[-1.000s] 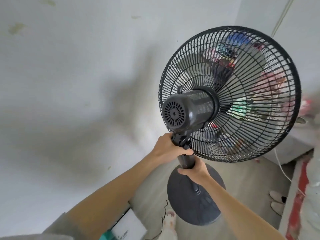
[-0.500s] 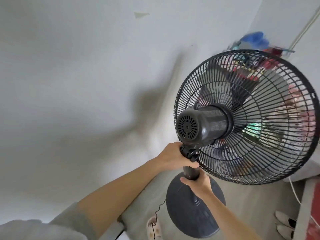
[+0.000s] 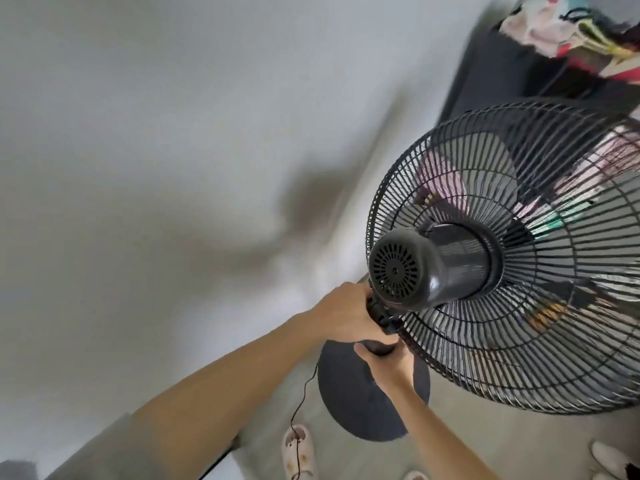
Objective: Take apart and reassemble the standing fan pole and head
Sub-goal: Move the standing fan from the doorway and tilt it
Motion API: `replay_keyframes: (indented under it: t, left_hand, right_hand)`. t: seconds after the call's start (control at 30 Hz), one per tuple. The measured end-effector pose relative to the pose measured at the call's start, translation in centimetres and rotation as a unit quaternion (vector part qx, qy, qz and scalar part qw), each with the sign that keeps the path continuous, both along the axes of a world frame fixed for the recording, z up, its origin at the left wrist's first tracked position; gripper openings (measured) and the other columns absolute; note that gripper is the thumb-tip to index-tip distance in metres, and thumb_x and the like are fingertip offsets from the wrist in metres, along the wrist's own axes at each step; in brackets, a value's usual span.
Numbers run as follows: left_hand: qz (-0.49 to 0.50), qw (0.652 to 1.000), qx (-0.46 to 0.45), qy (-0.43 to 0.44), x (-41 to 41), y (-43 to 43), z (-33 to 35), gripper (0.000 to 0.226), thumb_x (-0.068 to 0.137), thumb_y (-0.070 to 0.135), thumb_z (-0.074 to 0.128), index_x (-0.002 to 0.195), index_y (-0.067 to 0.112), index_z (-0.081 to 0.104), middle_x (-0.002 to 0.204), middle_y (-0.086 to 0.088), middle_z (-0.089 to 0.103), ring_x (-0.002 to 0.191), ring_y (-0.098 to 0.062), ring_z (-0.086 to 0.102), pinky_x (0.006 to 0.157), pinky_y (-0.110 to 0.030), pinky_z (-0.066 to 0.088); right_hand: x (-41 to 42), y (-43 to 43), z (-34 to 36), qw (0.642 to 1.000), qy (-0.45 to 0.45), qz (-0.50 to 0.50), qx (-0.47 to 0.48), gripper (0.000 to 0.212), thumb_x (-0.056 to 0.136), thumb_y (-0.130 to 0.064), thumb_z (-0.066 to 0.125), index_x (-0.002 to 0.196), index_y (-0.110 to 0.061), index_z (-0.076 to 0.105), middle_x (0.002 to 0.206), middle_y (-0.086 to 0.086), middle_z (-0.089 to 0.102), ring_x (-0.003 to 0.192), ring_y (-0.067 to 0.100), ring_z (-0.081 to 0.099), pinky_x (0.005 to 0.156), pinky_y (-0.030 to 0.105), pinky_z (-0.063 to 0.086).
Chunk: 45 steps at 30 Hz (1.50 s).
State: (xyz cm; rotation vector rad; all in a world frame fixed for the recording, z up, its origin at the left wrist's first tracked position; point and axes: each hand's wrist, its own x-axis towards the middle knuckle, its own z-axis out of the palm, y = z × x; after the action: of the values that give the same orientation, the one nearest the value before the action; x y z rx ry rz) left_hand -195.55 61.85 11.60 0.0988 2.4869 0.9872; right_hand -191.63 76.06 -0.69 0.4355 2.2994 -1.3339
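Observation:
A black standing fan stands in front of me, seen from behind. Its motor housing [image 3: 426,271] and wire grille [image 3: 519,265] fill the right side of the view. My left hand [image 3: 343,313] grips the neck joint [image 3: 379,315] just under the motor housing. My right hand [image 3: 389,363] grips the top of the pole [image 3: 381,348] right below it. The round dark base [image 3: 346,403] sits on the floor beneath my hands. Most of the pole is hidden by my hands.
A white wall fills the left and the top. A thin black cord [image 3: 301,396] trails from the base past a pale slipper [image 3: 298,452]. A dark rack with clothes [image 3: 571,32] stands behind the fan at the top right. More footwear [image 3: 613,462] lies at the bottom right.
The view has swung, so the fan sits lower and further right in it, and the clothes rack has come into sight. Both hands keep their grip on the neck and the pole.

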Motion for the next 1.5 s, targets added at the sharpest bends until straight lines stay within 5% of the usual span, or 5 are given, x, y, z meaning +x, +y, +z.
replay_keyframes:
  t: [0.67,0.9,1.17,1.33,1.5]
  left_hand:
    - [-0.026,0.999,-0.027,-0.009,-4.7,-2.7,-16.5,0.031,0.068,0.044,0.084,0.076,0.033,0.056,0.074,0.011,0.062,0.069,-0.007,0.057,0.062,-0.023,0.043]
    - [-0.009,0.997,0.069,-0.016,-4.2,-1.9,-17.5,0.026,0.064,0.041,0.086,0.074,0.041,0.062,0.078,0.017,0.069,0.076,0.001,0.064,0.073,-0.024,0.051]
    - [0.065,0.938,0.340,0.008,-2.4,-3.6,-23.2,0.043,0.074,0.018,0.083,0.114,0.026,0.069,0.110,0.003,0.074,0.104,-0.013,0.068,0.095,-0.027,0.050]
    - [0.302,0.843,0.443,0.049,-1.2,-4.5,-32.7,0.024,0.082,0.032,0.068,0.104,0.023,0.071,0.106,0.003,0.076,0.100,-0.016,0.070,0.088,-0.035,0.050]
    - [0.360,0.877,0.313,0.061,0.9,-3.4,-45.2,0.048,0.080,-0.009,0.052,0.090,0.031,0.075,0.095,0.012,0.077,0.098,-0.016,0.071,0.096,-0.048,0.054]
  right_hand:
    - [-3.2,-3.7,-19.7,0.996,0.081,0.007,-0.032,0.042,0.069,-0.031,0.091,0.101,-0.024,0.065,0.090,-0.010,0.068,0.084,0.009,0.065,0.076,0.022,0.047]
    - [-3.8,-1.9,-21.6,0.993,0.106,0.058,0.004,0.035,0.073,-0.033,0.088,0.093,-0.029,0.059,0.079,-0.023,0.059,0.065,-0.018,0.052,0.060,-0.003,0.037]
    - [-4.3,-1.6,-26.5,0.979,0.197,0.046,-0.026,0.048,0.059,-0.056,0.082,0.092,-0.022,0.071,0.079,-0.009,0.073,0.076,0.001,0.070,0.070,0.022,0.056]
    - [-4.8,-2.3,-29.1,0.961,0.237,0.015,-0.142,0.049,0.057,-0.043,0.084,0.092,-0.011,0.072,0.083,0.000,0.075,0.080,0.018,0.073,0.072,0.035,0.059]
    - [-4.9,-2.4,-30.2,0.919,0.290,0.032,-0.264,0.024,0.068,0.001,0.081,0.087,0.006,0.067,0.077,0.004,0.073,0.071,0.014,0.069,0.066,0.025,0.054]
